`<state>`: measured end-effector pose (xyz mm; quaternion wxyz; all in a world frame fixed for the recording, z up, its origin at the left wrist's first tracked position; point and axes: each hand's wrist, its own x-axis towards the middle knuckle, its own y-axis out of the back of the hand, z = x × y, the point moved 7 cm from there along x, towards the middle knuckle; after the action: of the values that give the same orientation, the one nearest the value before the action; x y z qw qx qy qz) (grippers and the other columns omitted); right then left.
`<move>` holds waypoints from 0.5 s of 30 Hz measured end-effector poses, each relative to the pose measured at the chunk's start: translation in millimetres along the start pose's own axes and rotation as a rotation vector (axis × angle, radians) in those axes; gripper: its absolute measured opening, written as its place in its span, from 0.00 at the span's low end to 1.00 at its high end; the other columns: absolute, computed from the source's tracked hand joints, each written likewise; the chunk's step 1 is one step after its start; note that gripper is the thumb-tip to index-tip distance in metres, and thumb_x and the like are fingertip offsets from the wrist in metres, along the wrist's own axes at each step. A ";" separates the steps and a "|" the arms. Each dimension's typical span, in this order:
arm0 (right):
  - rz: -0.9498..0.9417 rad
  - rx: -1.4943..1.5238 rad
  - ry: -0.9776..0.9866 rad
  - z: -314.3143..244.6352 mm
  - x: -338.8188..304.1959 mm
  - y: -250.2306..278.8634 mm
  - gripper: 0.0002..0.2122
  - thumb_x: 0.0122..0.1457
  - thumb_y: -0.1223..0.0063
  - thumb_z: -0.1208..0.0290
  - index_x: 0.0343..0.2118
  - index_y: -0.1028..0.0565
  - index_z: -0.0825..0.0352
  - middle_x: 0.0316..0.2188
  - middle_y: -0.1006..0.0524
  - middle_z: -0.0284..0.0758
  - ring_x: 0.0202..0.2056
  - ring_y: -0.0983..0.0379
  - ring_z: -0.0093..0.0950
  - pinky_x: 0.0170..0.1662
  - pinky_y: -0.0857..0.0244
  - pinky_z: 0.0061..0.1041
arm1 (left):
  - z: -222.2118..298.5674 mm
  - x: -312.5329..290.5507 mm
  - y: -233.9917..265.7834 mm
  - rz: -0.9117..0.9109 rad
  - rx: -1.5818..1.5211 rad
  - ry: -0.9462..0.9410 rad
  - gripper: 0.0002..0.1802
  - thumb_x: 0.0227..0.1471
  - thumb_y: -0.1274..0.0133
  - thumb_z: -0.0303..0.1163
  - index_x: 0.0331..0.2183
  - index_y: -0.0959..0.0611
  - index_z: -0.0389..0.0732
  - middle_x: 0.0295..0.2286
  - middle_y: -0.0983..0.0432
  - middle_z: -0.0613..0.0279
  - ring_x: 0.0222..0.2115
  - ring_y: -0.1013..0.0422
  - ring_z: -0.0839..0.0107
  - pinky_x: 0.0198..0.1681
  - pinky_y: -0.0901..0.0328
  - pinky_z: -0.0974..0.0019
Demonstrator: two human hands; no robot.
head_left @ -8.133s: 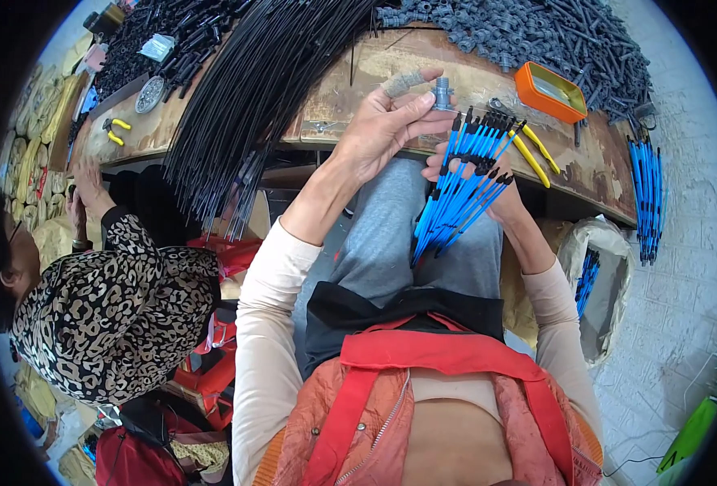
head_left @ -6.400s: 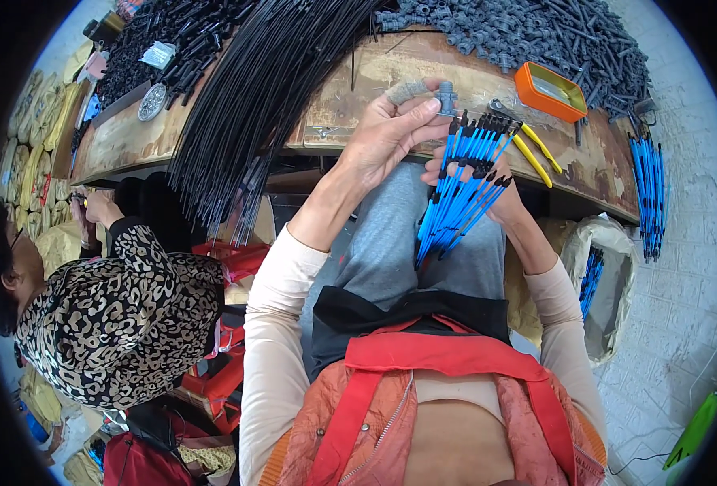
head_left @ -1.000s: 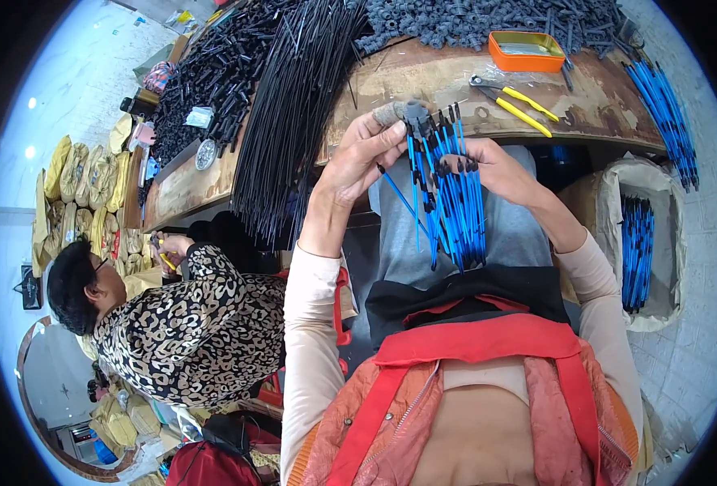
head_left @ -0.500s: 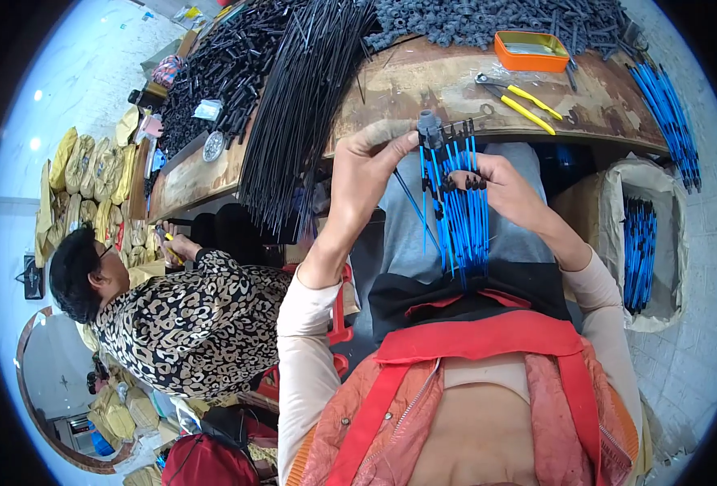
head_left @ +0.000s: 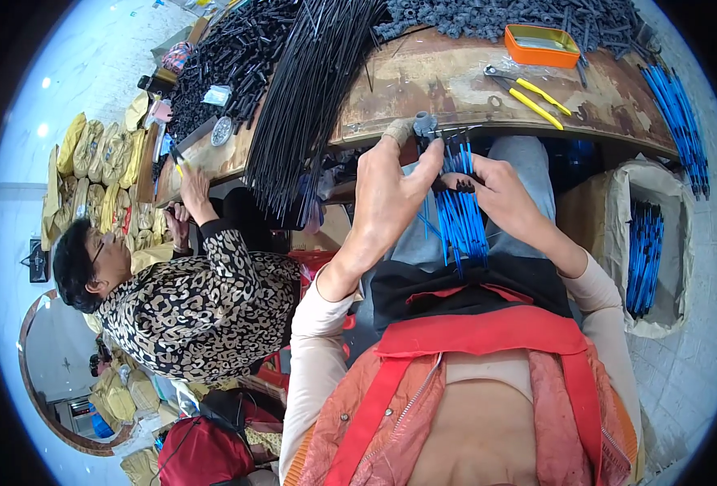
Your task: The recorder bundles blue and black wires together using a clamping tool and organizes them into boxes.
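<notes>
Above my lap, my right hand point(head_left: 508, 194) is closed round a bundle of thin blue rods point(head_left: 461, 227) with black fittings near their upper ends. The rods' lower ends hang toward the black cloth at my waist. My left hand point(head_left: 384, 190) pinches a small grey plastic fitting point(head_left: 425, 124) between thumb and fingers, at the upper left of the bundle. A wrapping covers the tip of one left finger. Where the grey fitting meets the rods is partly hidden by my thumb.
On the wooden table point(head_left: 431, 81) lie yellow-handled pliers point(head_left: 536, 104), an orange tin point(head_left: 541, 55), grey fittings point(head_left: 496, 18), black parts point(head_left: 229, 65) and long black rods point(head_left: 302, 121). A lined box point(head_left: 672, 243) with blue rods stands right. A co-worker point(head_left: 188, 300) sits left, holding a yellow-handled tool.
My left hand has shifted over the upper end of the bundle, and the grey fitting has tilted. The co-worker's hand with the tool has moved up toward the table. The view has shifted slightly.
</notes>
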<state>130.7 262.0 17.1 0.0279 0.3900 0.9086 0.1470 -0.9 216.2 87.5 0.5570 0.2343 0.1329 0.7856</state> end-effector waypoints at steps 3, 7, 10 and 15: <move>0.069 -0.006 0.154 -7.5 -2.9 -3.1 0.08 0.62 0.51 0.71 0.35 0.26 0.72 0.25 0.22 0.36 0.26 0.31 0.16 0.31 0.35 0.22 | -5.3 -1.5 -1.4 0.046 0.081 0.025 0.14 0.50 0.46 0.30 0.36 0.22 0.30 0.26 0.21 0.45 0.29 0.23 0.55 0.33 0.32 0.60; 0.112 -0.009 0.152 -12.3 -7.8 -3.2 0.08 0.62 0.51 0.71 0.36 0.26 0.72 0.24 0.23 0.40 0.25 0.31 0.19 0.30 0.35 0.25 | -5.4 -9.0 -7.4 0.179 0.062 0.017 0.12 0.48 0.47 0.27 0.35 0.22 0.30 0.22 0.24 0.48 0.22 0.26 0.62 0.30 0.34 0.61; 0.094 -0.013 0.120 -10.7 -10.9 -0.3 0.08 0.62 0.51 0.71 0.36 0.26 0.72 0.22 0.24 0.40 0.24 0.32 0.20 0.29 0.36 0.25 | -21.3 -11.5 -14.5 0.134 -0.152 -0.012 0.13 0.53 0.46 0.31 0.36 0.22 0.30 0.23 0.23 0.56 0.24 0.30 0.73 0.30 0.34 0.66; 0.081 -0.035 0.114 -2.6 -13.9 1.0 0.10 0.63 0.50 0.68 0.36 0.26 0.72 0.21 0.27 0.37 0.23 0.34 0.20 0.29 0.38 0.26 | -27.9 -12.9 -21.8 0.119 -0.293 -0.038 0.13 0.57 0.45 0.32 0.38 0.22 0.31 0.28 0.23 0.62 0.30 0.31 0.81 0.35 0.35 0.74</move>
<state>140.6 252.0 18.9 -0.0229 0.4168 0.8895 0.1860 5.9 213.1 50.6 0.5400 0.1732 -0.0077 0.8236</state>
